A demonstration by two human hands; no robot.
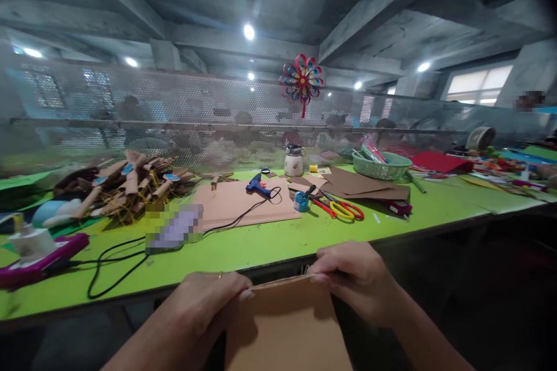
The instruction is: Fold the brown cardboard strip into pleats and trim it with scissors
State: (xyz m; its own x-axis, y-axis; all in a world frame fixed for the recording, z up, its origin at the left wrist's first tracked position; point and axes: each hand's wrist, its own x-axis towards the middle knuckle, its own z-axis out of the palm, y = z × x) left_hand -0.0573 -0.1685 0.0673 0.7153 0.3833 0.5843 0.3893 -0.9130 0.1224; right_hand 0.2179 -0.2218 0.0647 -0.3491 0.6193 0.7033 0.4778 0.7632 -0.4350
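Between my two hands is a piece of brown cardboard (287, 324), held just in front of the table's near edge. Its top edge looks layered or folded. My left hand (209, 304) is closed on the upper left corner, with a ring on one finger. At the upper right corner, my right hand (354, 278) pinches the same edge between thumb and fingers. The lower part of the cardboard runs out of view at the bottom.
On the green table (256, 249) lie a blue glue gun (259, 186) on a cardboard sheet (235, 203), scissors (342, 210), a small blue jar (301, 202) and a green basket (383, 167). Rolled cardboard pieces (130, 182) pile up at left. Black cords cross the left side.
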